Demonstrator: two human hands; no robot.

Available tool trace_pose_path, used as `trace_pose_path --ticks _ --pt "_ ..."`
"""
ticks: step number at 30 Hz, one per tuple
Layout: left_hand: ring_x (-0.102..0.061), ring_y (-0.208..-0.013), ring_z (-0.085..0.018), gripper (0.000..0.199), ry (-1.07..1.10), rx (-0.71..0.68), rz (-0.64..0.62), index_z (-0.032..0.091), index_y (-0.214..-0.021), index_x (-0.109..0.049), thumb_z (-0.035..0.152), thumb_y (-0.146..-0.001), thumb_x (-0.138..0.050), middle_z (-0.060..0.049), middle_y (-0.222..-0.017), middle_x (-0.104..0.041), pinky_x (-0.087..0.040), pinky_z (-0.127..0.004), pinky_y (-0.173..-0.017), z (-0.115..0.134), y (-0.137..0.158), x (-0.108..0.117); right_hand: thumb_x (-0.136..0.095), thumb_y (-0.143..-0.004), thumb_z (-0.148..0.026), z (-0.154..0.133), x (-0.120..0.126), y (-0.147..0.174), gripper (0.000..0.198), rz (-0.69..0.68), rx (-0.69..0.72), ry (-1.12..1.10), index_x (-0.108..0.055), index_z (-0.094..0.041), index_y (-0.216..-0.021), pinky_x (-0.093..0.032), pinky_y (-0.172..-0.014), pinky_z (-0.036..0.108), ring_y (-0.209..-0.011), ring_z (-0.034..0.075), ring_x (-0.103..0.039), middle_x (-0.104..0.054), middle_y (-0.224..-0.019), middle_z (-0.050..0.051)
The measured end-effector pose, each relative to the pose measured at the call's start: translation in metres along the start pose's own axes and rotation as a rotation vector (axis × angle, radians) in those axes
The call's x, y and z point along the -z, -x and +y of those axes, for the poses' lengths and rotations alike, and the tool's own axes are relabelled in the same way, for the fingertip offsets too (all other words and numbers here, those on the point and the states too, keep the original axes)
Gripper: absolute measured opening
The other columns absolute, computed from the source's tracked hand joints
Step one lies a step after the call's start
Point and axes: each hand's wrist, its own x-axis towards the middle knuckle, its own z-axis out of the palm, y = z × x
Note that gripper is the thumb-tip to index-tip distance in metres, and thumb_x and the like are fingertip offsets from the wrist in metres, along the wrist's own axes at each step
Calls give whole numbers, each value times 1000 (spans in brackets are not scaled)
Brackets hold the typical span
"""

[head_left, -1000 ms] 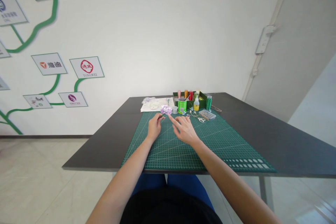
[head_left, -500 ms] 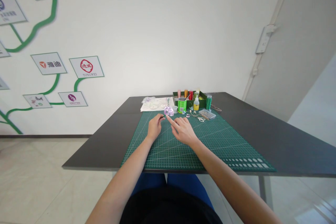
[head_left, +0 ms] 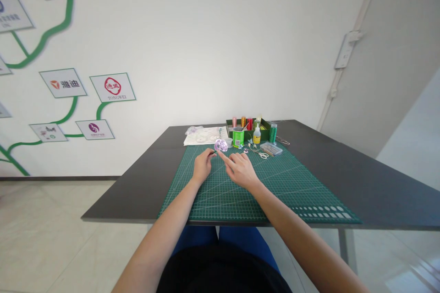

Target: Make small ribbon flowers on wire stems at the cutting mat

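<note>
At the frame's centre, a left hand [head_left: 202,167] pinches a purple flower [head_left: 221,145] by its green stem [head_left: 213,152], a right hand [head_left: 241,170] loosely spread beside it; too firm a push could bend the stem.

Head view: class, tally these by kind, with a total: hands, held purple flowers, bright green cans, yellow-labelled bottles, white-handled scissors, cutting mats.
Hands: 2 (left hand, right hand)
Held purple flower: 1
Bright green can: 1
Yellow-labelled bottle: 1
White-handled scissors: 1
Cutting mat: 1
Total: 7
</note>
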Motion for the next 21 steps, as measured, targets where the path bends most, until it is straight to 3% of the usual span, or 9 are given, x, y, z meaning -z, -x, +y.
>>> trace_pose_path --ticks 5,8,13,21 --pt "-73 -90 -18 14 27 28 13 20 -99 -63 18 -99 -49 -4 -91 -74 -54 -28 -81 -3 0 0 -47 -99 -15 1 1 1 65 46 15 -26 -29 -22 -161 -33 -73 38 -78 23 -50 -61 -84 6" --pt "-73 -89 -19 14 -40 36 -10 21 -99 -64 19 -99 -51 -4 -92 -75 -54 -29 -81 -4 0 0 -46 -100 -17 1 1 1 58 95 46 -62 -38 -21 -157 -35 -73 39 -78 23 -52 -63 -86 7" --pt "-72 -93 -20 17 -187 -25 -80 22 -102 -66 17 -99 -50 -4 -97 -75 -54 -30 -84 -5 3 -2 -50 -102 -26 5 3 2 38 201 -70 -137 -60 -20 -138 -38 -77 39 -83 24 -55 -66 -90 9" --pt "-71 -100 -21 26 -276 -81 -193 22 -109 -67 9 -96 -49 -5 -105 -75 -55 -32 -87 -6 3 -1 -59 -99 -36 10 8 0 40 222 -187 -243 -61 -25 -138 -41 -86 41 -98 26 -57 -62 -106 11"
